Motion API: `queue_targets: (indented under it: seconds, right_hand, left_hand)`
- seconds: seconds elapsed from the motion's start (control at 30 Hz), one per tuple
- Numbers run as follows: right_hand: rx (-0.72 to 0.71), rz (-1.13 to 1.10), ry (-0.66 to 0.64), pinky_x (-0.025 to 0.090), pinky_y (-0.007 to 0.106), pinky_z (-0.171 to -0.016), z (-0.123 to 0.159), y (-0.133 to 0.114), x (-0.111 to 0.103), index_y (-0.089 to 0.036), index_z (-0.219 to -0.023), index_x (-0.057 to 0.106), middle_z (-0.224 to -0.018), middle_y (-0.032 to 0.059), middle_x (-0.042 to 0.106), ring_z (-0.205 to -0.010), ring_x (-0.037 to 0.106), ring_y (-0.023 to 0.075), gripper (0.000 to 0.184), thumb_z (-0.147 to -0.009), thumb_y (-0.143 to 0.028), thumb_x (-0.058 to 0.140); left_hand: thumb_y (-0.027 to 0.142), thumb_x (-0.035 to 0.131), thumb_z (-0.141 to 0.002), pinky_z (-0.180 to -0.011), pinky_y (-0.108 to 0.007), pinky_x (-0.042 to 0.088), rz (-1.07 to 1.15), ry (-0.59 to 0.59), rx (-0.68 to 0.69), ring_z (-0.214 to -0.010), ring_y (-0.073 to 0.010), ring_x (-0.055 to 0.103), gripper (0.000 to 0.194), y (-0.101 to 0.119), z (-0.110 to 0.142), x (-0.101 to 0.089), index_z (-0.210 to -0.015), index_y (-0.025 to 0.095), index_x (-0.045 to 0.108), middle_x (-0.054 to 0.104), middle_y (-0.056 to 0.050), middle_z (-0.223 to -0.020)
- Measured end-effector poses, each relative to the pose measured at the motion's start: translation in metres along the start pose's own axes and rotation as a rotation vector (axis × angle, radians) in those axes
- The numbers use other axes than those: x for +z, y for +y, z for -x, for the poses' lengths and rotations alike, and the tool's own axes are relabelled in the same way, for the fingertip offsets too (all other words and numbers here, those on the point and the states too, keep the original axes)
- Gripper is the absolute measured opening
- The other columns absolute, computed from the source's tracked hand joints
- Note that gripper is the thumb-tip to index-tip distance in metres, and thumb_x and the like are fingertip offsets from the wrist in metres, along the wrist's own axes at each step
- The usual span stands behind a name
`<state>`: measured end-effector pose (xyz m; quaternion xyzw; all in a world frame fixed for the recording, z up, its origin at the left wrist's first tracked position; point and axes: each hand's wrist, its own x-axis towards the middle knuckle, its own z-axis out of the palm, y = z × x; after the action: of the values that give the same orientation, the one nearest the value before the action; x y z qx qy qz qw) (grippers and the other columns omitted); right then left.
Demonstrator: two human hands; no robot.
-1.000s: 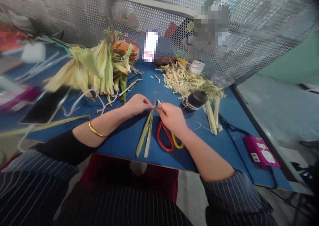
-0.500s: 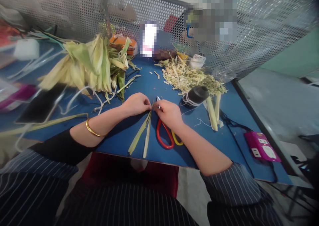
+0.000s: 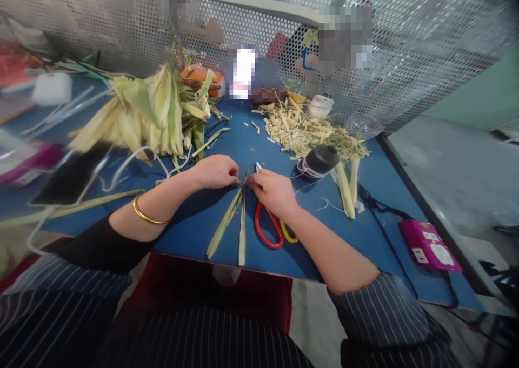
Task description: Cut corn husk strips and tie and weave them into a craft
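My left hand (image 3: 214, 172) and my right hand (image 3: 272, 191) meet over the blue table (image 3: 190, 238), both pinched on the top end of long green-yellow leaf strips (image 3: 233, 219). The strips fan out toward the table's near edge. Red and yellow handled scissors (image 3: 270, 228) lie on the table just under my right wrist. A gold bangle (image 3: 141, 215) circles my left wrist.
A heap of corn husks (image 3: 150, 111) lies at the back left, and a pile of trimmed scraps (image 3: 304, 130) at the back right. A black thread spool (image 3: 318, 160), two cut stalks (image 3: 346, 187), a pink power strip (image 3: 430, 246) and a black phone (image 3: 71, 176) surround me. A perforated metal screen (image 3: 405, 44) stands behind.
The strips have spread further apart at their lower ends, one now pointing straight at the near edge. Both hands stay pinched at the top, almost in the same spot.
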<state>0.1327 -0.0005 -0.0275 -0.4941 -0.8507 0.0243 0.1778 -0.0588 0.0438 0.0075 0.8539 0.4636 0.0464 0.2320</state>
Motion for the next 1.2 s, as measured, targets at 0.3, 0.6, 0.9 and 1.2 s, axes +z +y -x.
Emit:
queue_targets:
  seconds: [0.3,0.6,0.9,1.2]
  right_hand:
    - [-0.013,0.009,0.001,0.031,0.025,-0.058,0.001,-0.001,-0.001,-0.025,-0.091,0.069,-0.080,0.0014,0.062,-0.075,0.057,0.0133,0.025,-0.091,-0.024,0.043]
    - [0.005,-0.083,0.006,0.033,0.023,-0.062,0.000,0.000,-0.003,-0.023,-0.086,0.068,-0.078,0.0008,0.062,-0.076,0.058,0.0127,0.022,-0.088,-0.021,0.047]
    - [0.023,-0.177,-0.015,0.031,0.023,-0.059,-0.001,0.001,-0.005,-0.023,-0.080,0.067,-0.074,-0.0005,0.059,-0.068,0.054,0.0115,0.017,-0.083,-0.019,0.050]
    - [0.046,-0.393,-0.096,0.037,0.026,-0.063,-0.003,0.006,-0.015,-0.017,-0.117,0.051,-0.072,-0.0011,0.058,-0.065,0.053,0.0133,0.038,-0.079,-0.015,0.049]
  left_hand:
    - [0.034,0.060,-0.069,-0.047,-0.023,0.030,0.514,0.068,-0.074,-0.049,-0.0107,0.046,0.021,-0.001,-0.003,0.005,-0.058,0.017,0.067,0.057,-0.002,-0.053]
    - [0.032,0.062,-0.072,-0.042,-0.021,0.036,0.968,0.017,-0.206,-0.048,-0.0099,0.053,0.019,0.004,-0.006,0.018,-0.061,0.016,0.064,0.062,-0.005,-0.058]
    - [0.043,0.068,-0.072,-0.048,-0.024,0.048,1.041,-0.080,-0.253,-0.051,-0.0126,0.060,0.032,0.005,-0.005,0.020,-0.067,0.012,0.066,0.068,-0.010,-0.068]
    - [0.018,0.078,-0.058,-0.070,-0.029,0.055,1.130,-0.128,-0.269,-0.064,-0.0148,0.066,0.024,0.003,-0.004,0.019,-0.080,0.009,0.072,0.071,-0.009,-0.073]
